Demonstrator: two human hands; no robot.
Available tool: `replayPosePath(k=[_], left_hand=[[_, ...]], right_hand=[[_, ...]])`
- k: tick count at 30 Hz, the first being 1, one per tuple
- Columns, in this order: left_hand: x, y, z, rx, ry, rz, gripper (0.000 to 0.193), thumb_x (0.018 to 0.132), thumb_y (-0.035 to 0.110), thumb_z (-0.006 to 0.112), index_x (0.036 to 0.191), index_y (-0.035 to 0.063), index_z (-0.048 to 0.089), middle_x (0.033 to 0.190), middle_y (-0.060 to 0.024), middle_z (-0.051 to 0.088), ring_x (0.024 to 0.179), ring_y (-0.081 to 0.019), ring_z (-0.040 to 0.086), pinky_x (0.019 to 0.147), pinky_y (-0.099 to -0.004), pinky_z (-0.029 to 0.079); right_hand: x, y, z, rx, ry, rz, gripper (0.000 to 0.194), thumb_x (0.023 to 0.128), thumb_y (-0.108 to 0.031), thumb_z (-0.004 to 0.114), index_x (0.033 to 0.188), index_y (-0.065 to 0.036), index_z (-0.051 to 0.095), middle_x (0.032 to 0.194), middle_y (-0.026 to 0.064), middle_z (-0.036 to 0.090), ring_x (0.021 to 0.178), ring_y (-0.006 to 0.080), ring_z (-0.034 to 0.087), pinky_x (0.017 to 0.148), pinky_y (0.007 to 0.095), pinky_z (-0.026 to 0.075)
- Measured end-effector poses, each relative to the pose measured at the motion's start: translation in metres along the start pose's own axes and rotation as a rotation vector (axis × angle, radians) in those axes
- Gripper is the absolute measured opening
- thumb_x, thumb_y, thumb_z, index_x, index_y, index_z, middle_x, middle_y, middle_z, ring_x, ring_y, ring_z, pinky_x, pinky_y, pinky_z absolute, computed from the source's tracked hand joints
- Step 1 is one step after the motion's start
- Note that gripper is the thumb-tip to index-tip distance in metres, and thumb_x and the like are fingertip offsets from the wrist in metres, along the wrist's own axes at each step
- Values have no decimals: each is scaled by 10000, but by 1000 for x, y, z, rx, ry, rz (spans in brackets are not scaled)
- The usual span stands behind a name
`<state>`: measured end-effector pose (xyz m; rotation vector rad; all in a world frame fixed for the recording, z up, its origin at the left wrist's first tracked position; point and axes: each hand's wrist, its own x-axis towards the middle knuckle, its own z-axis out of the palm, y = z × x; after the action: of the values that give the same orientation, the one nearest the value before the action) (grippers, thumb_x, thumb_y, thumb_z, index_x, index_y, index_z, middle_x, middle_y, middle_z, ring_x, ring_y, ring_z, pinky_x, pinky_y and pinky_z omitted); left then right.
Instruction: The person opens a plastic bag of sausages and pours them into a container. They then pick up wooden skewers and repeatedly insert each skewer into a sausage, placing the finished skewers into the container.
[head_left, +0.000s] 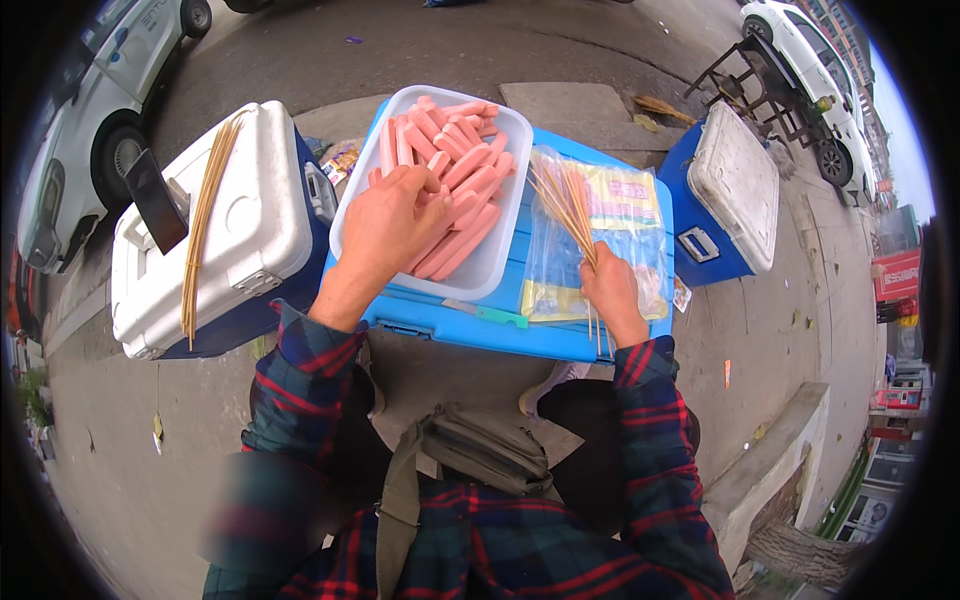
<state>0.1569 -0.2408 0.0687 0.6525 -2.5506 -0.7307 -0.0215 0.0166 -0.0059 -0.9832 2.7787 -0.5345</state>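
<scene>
A white plastic tray (347, 196) heaped with pink sausages (471, 166) sits on a blue plastic lid (480, 334). Over the tray's near left part, my left hand (397, 217) reaches in with its fingers curled down among the sausages. Its fingertips are hidden, so whether it grips one is unclear. My right hand (611, 283) is closed around a bundle of thin wooden skewers (570, 202), which fan out at the far end. Beneath that hand lies a clear printed plastic packet (555, 259). A knife with a green handle (501, 316) rests at the lid's near edge.
To the left, a white-lidded blue cooler (274, 217) carries another skewer bundle (204, 225) and a dark phone-like slab (156, 201). Another cooler (735, 180) stands on the right. An olive bag (487, 450) hangs at my lap. Parked white cars (810, 52) flank the pavement.
</scene>
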Motion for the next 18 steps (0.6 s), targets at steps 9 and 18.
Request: replayPosePath(k=[9,18], left_hand=[[-14,7,25,201,104,194,238,719,206,716,878,75,598,828,-92,572,777,-303,605,644,-397,485],[2,-5,-5,-604,203,32,275,1005,322,455,948,61,520,787,-35,540,791,-166,593,687,-324,499]], right_hand=[[-1,-22,-55,359,35,55,288,950,-274,556,1034,-6,620,592,116,551,506,232,518,525,352,430],[-50,-117,-50,1216,-250,-122,410,929,-129,586,1297,-3,458,621,-48,433,528,41,421,479,204,334]])
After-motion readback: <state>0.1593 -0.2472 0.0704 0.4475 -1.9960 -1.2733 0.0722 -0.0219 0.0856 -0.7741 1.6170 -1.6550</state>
